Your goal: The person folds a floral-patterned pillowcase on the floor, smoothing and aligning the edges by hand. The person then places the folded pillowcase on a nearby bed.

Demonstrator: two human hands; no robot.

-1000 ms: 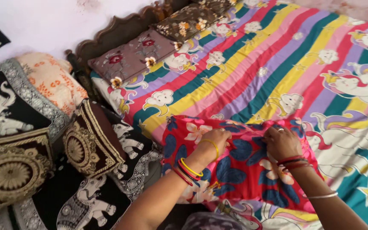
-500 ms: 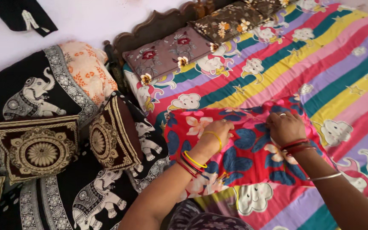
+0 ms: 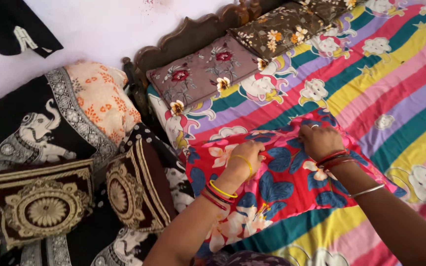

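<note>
A red pillow cover with blue leaves and pale flowers (image 3: 282, 189) lies on a bed spread with a rainbow-striped cartoon sheet (image 3: 395, 79). My left hand (image 3: 245, 156) grips the cover's upper edge near its left end, fingers curled into the fabric. My right hand (image 3: 319, 140), wearing a ring, pinches the same upper edge further right. Both wrists carry red and yellow bangles. The cover's far corner rises slightly between my hands.
Two floral pillows, mauve (image 3: 203, 74) and brown (image 3: 282, 29), rest against a carved wooden headboard (image 3: 188, 37). Left of the bed are black elephant-print cloth (image 3: 30, 133), an orange-patterned pillow (image 3: 102, 101) and maroon gold-embroidered cushions (image 3: 134, 187). A dark garment (image 3: 13, 27) hangs on the wall.
The view has swung, so the bed and cushions shift in the picture. Both hands stay on the red cover's upper edge, and my right hand has lifted it slightly.
</note>
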